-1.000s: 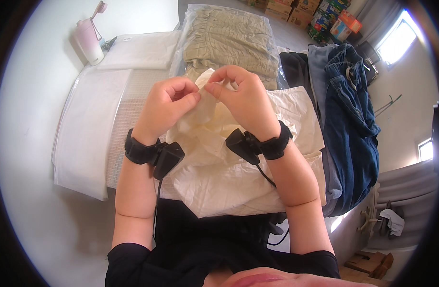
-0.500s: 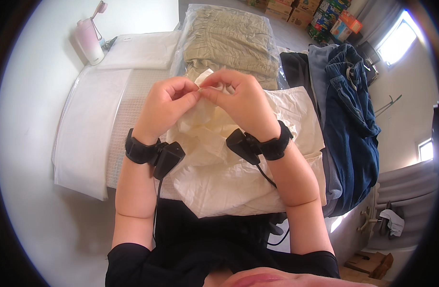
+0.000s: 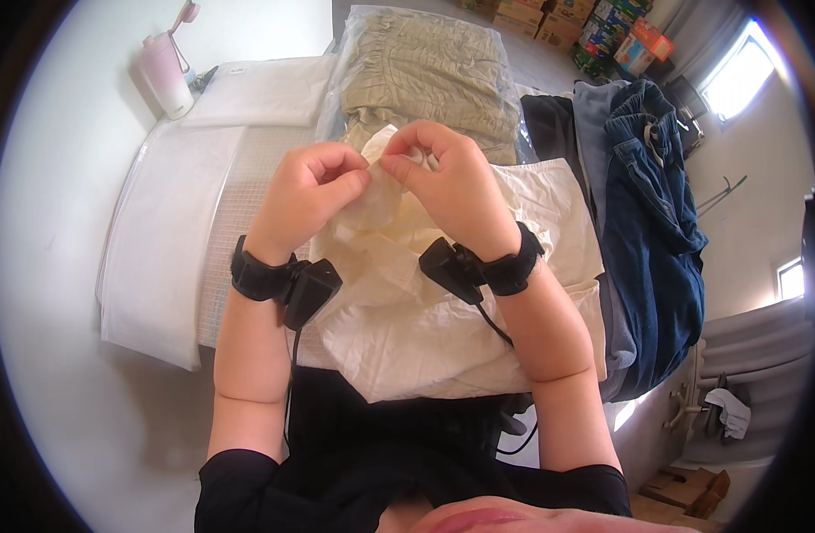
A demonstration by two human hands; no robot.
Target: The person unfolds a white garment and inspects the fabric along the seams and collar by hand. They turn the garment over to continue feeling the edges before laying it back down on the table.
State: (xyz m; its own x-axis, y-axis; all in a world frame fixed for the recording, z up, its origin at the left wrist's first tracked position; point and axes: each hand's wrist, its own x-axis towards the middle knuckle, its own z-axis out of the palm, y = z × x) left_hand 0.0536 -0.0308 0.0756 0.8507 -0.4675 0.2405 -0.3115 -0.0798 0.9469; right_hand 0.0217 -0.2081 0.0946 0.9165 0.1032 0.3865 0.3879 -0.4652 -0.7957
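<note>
A cream cloth garment [image 3: 425, 355] lies loosely spread and creased in front of me, one part of it raised between my hands. My right hand [image 3: 439, 173] pinches a raised edge of the garment between thumb and forefinger. Just left of it, my left hand [image 3: 314, 191] is closed in a pinch, thumb against forefinger; whatever lies between those fingertips is too small to make out. The two sets of fingertips are slightly apart. Both wrists wear black straps with small black boxes and cables.
Beyond my hands lies a clear bag [image 3: 425, 67] with folded khaki clothing. White flat packages [image 3: 163, 240] cover the left side, near a pink-and-white bottle [image 3: 166, 80]. Blue jeans [image 3: 652, 240] and other dark clothes are piled at right. Cardboard boxes [image 3: 519, 18] stand far back.
My fingertips, which met half a second ago, have drawn slightly apart, the right ones shifting a little rightward. The garment has barely moved.
</note>
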